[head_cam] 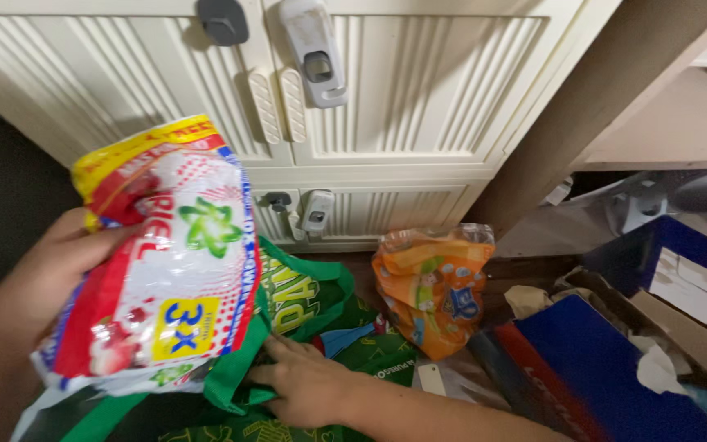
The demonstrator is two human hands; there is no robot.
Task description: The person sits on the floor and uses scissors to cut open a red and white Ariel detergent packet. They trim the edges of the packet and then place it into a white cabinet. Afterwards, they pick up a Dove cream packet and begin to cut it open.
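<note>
While its long axis stands nearly upright, top tilted slightly left, the detergent pouch [165, 254] is gripped by the left hand [47, 274], fingers curled around its edge. The right hand [308, 381] presses spread fingers onto the green bag [304, 299].

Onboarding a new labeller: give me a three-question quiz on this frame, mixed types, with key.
1. True or false: the left hand holds the red-and-white detergent pouch lifted above the green bag.
2. Multiple choice: the right hand rests on A) the orange packet, B) the green bag, C) the blue box.
3. Fill in: the orange packet stands in front of the cream ______.

Key
1. True.
2. B; its fingers press the green fabric.
3. Cabinet, with its ribbed doors shut.
</note>
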